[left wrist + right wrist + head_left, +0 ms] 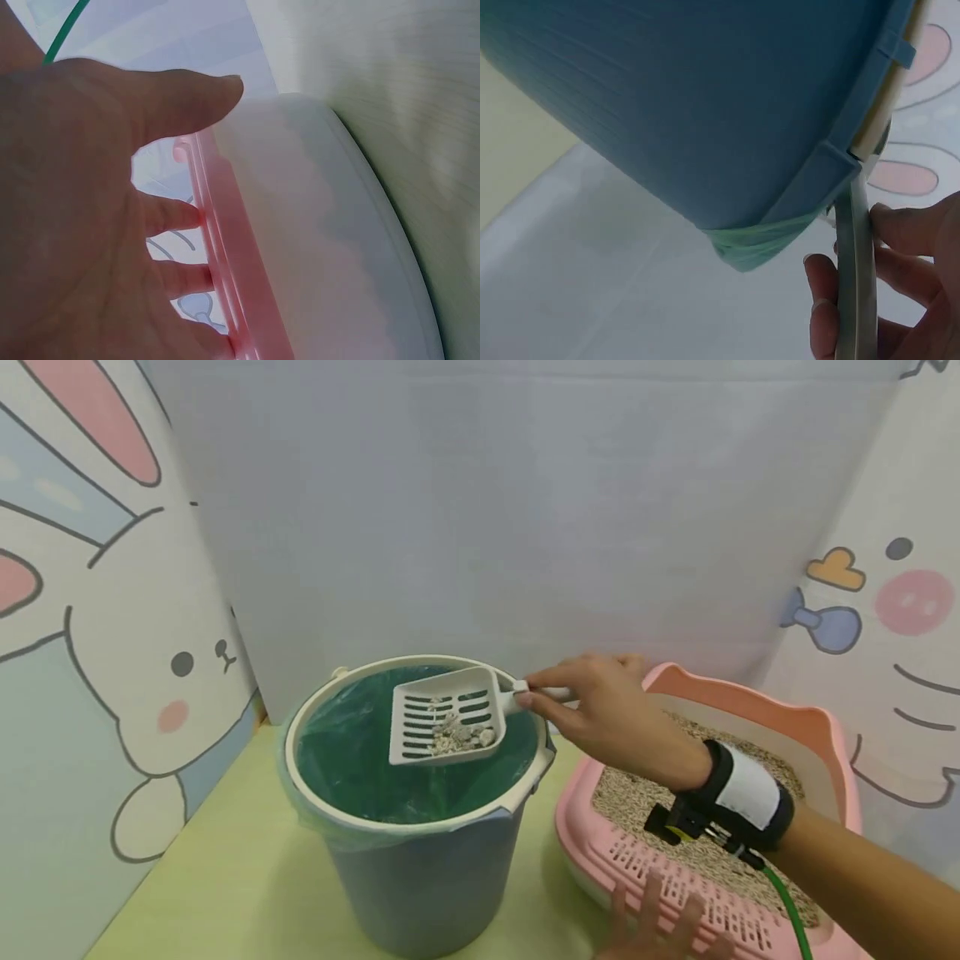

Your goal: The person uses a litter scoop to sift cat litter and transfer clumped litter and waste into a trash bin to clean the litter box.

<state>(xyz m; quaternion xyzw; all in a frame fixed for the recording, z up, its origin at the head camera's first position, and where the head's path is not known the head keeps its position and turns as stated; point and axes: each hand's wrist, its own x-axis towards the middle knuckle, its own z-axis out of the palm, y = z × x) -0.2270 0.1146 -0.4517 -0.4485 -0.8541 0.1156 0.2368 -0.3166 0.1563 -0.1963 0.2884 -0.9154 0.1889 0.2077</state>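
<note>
The right hand point(600, 706) is reaching across the pink litter box point(581, 806), thumb and curled fingers pinching the white scoop's point(497, 700) handle, holding clumps point(465, 735) over the lined bin point(427, 893). The left hand point(660, 939), fingers spread and extended, is touching the box's near rim.

Here's the right forearm point(862, 872) angling in from the lower right corner, reaching up and leftward across the body, and the right hand point(600, 706) is in a firm pinch — back of the hand in view, thumb point(551, 710) and fingers point(823, 300) closing from opposite sides, fingers curled. Down at the bottom edge, the left hand point(656, 939) sits well below it, its fingers spread and fairly straight, pointing forward — the left thumb point(187, 97) held wide of them.
</note>
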